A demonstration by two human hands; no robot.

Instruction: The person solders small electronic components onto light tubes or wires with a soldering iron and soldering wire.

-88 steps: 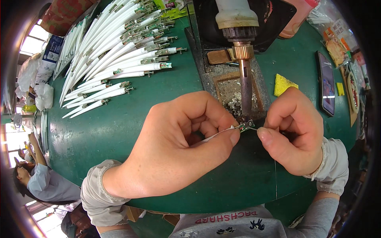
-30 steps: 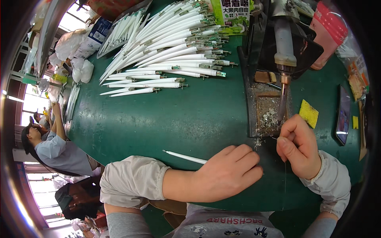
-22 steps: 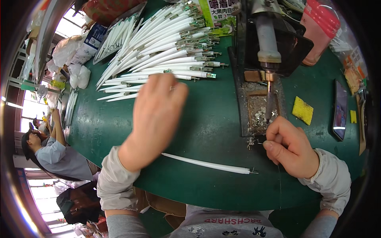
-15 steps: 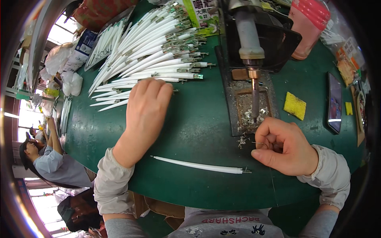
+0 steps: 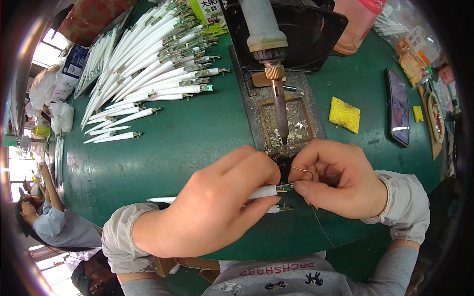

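Observation:
Between my left hand's [image 5: 212,197] thumb and fingers is a slim white tapered stick [image 5: 264,191], lying roughly level, most of it hidden by the hand. A small green circuit board [image 5: 285,188] sticks out of its right end. Close to that board, my right hand [image 5: 343,180] pinches a thin wire [image 5: 304,170], whose fine length trails down toward me. Under my left hand a second white stick [image 5: 273,209] lies on the table, with only its metal-pinned end plainly showing. Just beyond both hands, a soldering iron [image 5: 279,106] points down over a shallow tray [image 5: 249,116] with metal scraps.
A fanned heap of white sticks [image 5: 143,64] covers the far left of the green table [image 5: 192,138]. A yellow sponge [image 5: 344,115] and a phone [image 5: 398,108] lie to the right. Behind the iron stand a black housing [image 5: 311,37] and a pink container [image 5: 353,29]. People sit at far left.
My left hand has come from the heap toward me and right, now gripping a white stick. The stick's board end meets my right hand, which keeps its pinch on the wire. The view has shifted.

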